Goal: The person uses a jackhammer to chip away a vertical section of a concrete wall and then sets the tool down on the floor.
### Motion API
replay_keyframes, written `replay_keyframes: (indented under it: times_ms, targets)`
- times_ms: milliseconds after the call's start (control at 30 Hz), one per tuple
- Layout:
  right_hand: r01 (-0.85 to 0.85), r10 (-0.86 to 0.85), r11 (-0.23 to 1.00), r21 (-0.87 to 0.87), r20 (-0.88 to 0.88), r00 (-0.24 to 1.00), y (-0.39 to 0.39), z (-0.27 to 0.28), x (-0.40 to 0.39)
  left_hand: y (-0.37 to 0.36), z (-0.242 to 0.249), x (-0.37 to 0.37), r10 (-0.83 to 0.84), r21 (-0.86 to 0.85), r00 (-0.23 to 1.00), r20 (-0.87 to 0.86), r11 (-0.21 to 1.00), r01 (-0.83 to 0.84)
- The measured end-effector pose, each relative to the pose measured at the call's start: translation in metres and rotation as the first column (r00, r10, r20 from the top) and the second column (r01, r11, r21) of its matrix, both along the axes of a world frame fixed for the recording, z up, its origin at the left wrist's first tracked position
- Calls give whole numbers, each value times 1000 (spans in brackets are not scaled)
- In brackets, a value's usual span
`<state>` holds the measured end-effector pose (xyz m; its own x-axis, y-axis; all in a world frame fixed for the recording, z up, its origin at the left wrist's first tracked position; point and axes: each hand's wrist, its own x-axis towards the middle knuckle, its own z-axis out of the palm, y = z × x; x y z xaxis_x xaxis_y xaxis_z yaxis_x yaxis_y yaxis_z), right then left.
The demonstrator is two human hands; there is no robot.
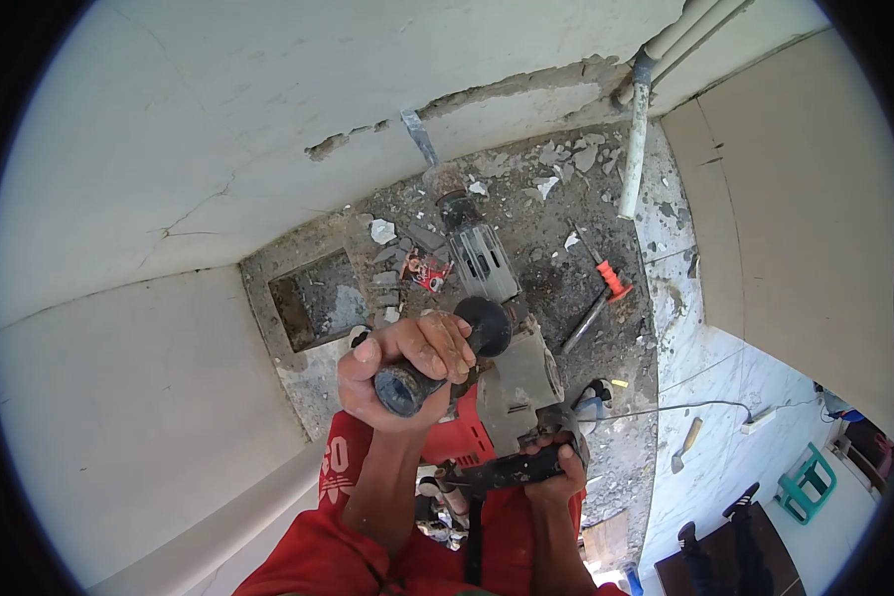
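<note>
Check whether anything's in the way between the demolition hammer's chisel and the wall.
Nothing visible is: the flat chisel on the demolition hammer appears to reach the wall, beside the broken groove.

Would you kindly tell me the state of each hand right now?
Left hand: closed, holding the side handle of the power hammer.
Right hand: closed, holding its rear handle.

Hands (407,360) gripping demolition hammer (515,389), chisel (420,137) at chipped wall (268,84), scattered rubble (586,156)
</note>
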<state>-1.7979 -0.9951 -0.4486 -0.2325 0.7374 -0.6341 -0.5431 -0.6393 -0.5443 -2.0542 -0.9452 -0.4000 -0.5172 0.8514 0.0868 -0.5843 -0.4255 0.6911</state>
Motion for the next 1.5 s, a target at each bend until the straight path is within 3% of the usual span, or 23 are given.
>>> replay_keyframes:
  times_ms: [167,500,600,667,800,833,900,1000,1100,1500]
  targets:
    - [1,-1,999,-50,8,1000,16,-8,1,5,-14,6,20,11,1000,5,1000,-20]
    - [-21,22,998,63,-30,999,28,-29,-6,15,-27,-9,62,27,997,53,998,-63]
    - [-108,94,978,176,86,992,36,6,-6,7,-24,-9,132,57,972,193,988,-146]
    - [-135,102,978,162,201,974,31,54,-17,4,-7,-19,146,74,956,254,983,-170]
    - [-115,89,988,102,233,968,4,147,-10,-6,59,-20,140,-51,957,254,990,-131]
    - [-58,54,998,13,215,975,0,150,-2,-6,70,-12,113,-57,976,186,993,-104]
    - [63,-31,985,-162,191,981,-9,149,15,-17,76,1,108,-83,981,164,992,-95]
    - [-67,63,998,8,228,972,-9,125,9,-21,65,4,115,-36,980,160,993,-110]
    - [-4,3,1000,6,146,989,-9,92,1,-9,51,-2,46,22,997,64,999,-48]
    - [5,-8,999,47,61,998,6,30,1,-1,19,-6,12,37,1000,20,999,-13]
